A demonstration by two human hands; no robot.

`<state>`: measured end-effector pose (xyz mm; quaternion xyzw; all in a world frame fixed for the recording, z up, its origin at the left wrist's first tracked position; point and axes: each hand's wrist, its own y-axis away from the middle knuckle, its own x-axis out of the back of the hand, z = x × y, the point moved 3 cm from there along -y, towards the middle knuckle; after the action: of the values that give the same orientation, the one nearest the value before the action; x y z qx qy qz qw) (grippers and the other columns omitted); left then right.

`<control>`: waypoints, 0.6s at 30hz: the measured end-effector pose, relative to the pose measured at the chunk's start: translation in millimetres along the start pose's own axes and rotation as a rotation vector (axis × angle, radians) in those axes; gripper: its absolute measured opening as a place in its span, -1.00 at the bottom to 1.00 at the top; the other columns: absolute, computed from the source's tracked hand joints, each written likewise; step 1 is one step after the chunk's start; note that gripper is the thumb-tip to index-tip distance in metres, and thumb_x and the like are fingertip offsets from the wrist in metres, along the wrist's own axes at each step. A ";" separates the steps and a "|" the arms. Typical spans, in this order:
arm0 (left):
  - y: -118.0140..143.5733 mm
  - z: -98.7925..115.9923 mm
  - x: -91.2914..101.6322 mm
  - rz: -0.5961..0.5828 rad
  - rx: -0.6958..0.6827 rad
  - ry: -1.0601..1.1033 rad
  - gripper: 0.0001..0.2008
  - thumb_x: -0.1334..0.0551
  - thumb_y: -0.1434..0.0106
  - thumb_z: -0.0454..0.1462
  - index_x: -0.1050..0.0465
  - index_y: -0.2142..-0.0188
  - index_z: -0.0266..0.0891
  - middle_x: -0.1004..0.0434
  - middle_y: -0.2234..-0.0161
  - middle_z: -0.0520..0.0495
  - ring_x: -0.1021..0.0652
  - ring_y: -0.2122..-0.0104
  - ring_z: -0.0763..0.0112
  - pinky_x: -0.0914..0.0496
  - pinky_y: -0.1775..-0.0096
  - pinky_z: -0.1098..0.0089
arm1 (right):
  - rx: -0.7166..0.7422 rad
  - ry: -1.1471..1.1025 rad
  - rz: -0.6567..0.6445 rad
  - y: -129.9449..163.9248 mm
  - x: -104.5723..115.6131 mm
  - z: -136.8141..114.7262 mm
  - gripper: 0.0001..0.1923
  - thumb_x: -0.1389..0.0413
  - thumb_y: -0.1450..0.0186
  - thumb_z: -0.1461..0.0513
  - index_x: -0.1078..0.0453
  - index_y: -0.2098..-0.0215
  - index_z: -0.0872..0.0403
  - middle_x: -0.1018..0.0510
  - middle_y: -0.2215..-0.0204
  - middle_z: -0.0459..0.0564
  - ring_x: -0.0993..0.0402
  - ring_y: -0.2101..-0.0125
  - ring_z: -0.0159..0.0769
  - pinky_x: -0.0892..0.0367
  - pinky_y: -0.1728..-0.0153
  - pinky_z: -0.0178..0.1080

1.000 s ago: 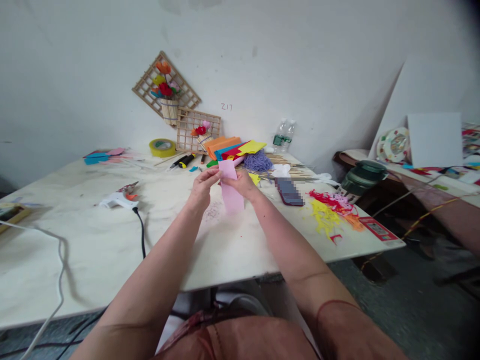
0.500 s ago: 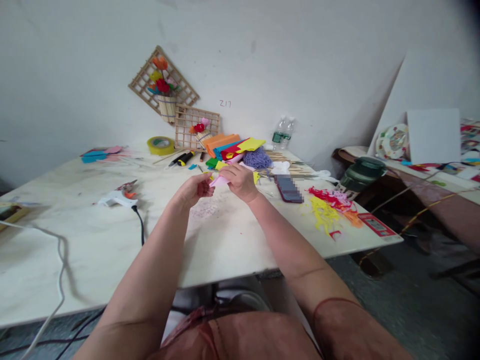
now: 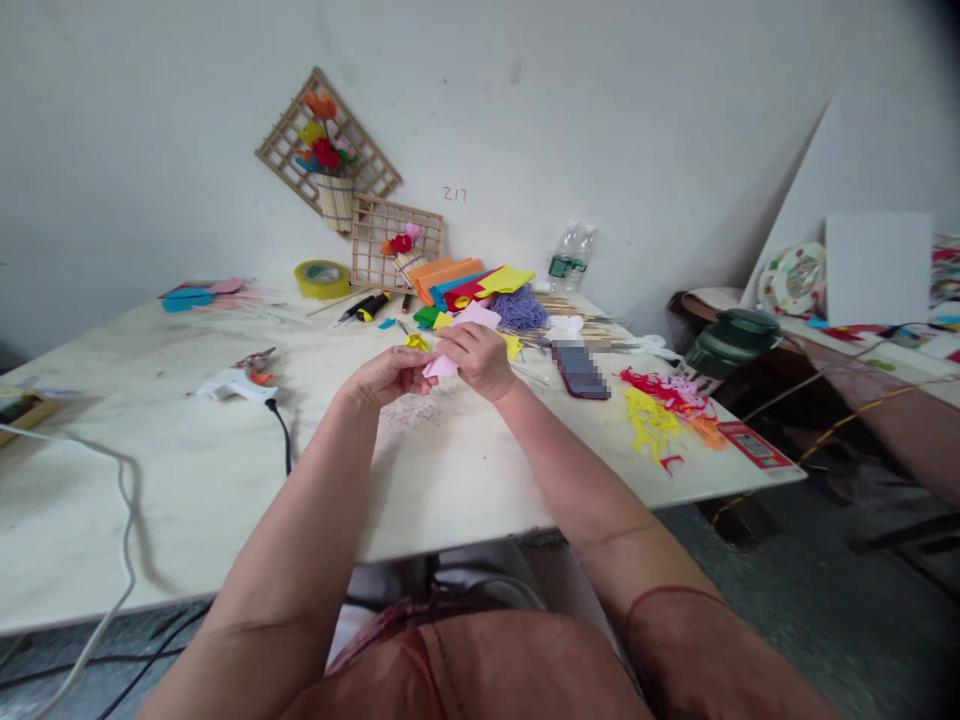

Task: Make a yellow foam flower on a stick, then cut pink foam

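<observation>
Between my two hands is a small piece of pink paper or felt (image 3: 441, 367); its exact material I cannot make out. My left hand (image 3: 394, 377) pinches its left edge with curled fingers. The fingers of my right hand (image 3: 482, 360) close over it from the right and hide part of it. Just beyond my hands lie a yellow scrap (image 3: 417, 342), a larger pink sheet (image 3: 477, 317) and a bundle of purple yarn (image 3: 520, 310). Folded orange sheets (image 3: 447, 276) and a yellow sheet (image 3: 508, 279) are stacked behind them.
A white glue gun (image 3: 238, 382) with a black cord lies at left, near a roll of yellow tape (image 3: 322, 279). To the right are a phone (image 3: 579, 371), yellow shreds (image 3: 651, 420) and a dark green-lidded jar (image 3: 735, 340). Bamboo lattices (image 3: 365, 165) with flowers lean on the wall.
The pink piece shows more openly between my fingers, turned slightly. Both hands stay close together in nearly the same spot. The camera view has shifted a little.
</observation>
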<state>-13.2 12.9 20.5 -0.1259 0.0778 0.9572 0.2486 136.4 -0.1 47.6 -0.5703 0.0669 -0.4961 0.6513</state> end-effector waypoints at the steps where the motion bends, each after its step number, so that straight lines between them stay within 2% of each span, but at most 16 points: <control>1: 0.5 0.1 0.6 0.001 0.004 -0.001 -0.92 -0.24 -0.04 -0.36 -0.47 0.53 -0.36 -0.48 0.63 -0.12 -0.48 0.65 0.45 -0.41 0.56 0.48 | 0.002 -0.008 -0.011 -0.3 0.0 -0.3 -0.72 0.08 -0.32 0.29 -0.48 0.32 0.06 -0.54 0.19 -0.04 -0.36 0.22 -0.31 -0.24 0.21 -0.25; 7: 1.7 0.1 3.1 -0.009 0.017 -0.043 -0.95 -0.26 -0.03 -0.39 -0.47 0.52 -0.38 -0.47 0.63 -0.11 -0.48 0.66 0.45 -0.43 0.56 0.49 | -0.005 -0.063 -0.072 -0.7 -1.5 0.2 -0.72 0.08 -0.32 0.27 -0.48 0.30 0.07 -0.53 0.17 -0.01 -0.36 0.19 -0.30 -0.25 0.18 -0.24; 13: 1.3 1.3 3.1 0.025 -0.026 -0.073 -0.87 -0.35 0.03 -0.32 -0.48 0.52 -0.40 -0.47 0.62 -0.11 -0.47 0.64 0.49 -0.42 0.53 0.52 | -0.106 -0.116 -0.162 1.0 -7.6 2.9 -0.72 0.10 -0.31 0.30 -0.45 0.19 0.08 -0.47 0.09 0.04 -0.32 0.11 -0.25 -0.20 0.07 -0.18; 15: 0.7 3.4 3.0 0.071 -0.087 -0.078 -0.83 -0.37 0.07 -0.29 -0.48 0.52 -0.39 -0.47 0.61 -0.09 -0.47 0.63 0.51 -0.42 0.52 0.51 | -0.160 -0.113 -0.173 1.3 -7.5 4.9 -0.69 0.09 -0.28 0.32 -0.39 0.08 0.07 -0.38 -0.03 0.04 -0.24 0.01 -0.22 -0.10 -0.05 -0.12; 18: -0.6 9.1 4.9 0.217 -0.276 -0.039 -0.79 -0.39 0.11 -0.24 -0.47 0.52 -0.35 -0.46 0.60 -0.03 -0.45 0.61 0.54 -0.42 0.46 0.49 | -0.289 -0.100 -0.139 3.1 -6.7 11.9 -0.55 0.07 -0.20 0.37 -0.26 -0.06 0.06 -0.20 -0.16 0.04 -0.11 -0.12 -0.19 0.10 -0.15 -0.01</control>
<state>-18.9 17.6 27.8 -0.1313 -0.0461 0.9823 0.1255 142.6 12.3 46.0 -0.6852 0.0653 -0.4959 0.5294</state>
